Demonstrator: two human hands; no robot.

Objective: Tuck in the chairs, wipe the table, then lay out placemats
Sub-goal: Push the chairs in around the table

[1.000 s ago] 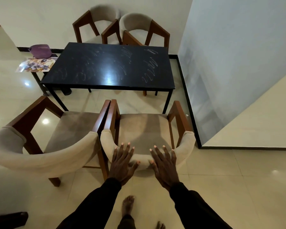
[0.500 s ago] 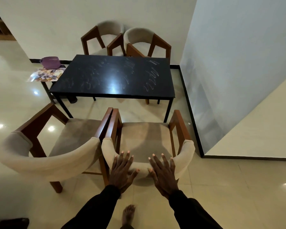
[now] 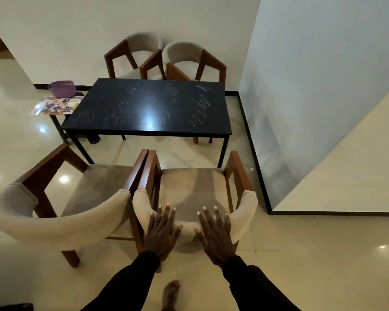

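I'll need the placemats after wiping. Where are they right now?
In the head view, the floral placemats lie on a small side table at the far left end of the black table, just in front of a purple pouch.

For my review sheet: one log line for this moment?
step: tucking chairs | hands: left, right flat on near right chair backrest | table: smeared, bare

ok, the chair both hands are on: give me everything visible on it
The chair has a curved beige upholstered backrest, a grey-beige padded seat and brown wood-look arm frames and legs. It stands upright on the tiled floor, facing the black table, not yet tucked under it. Its left arm frame sits right against the neighbouring chair. The left hand and right hand lie flat, fingers spread, on its backrest.
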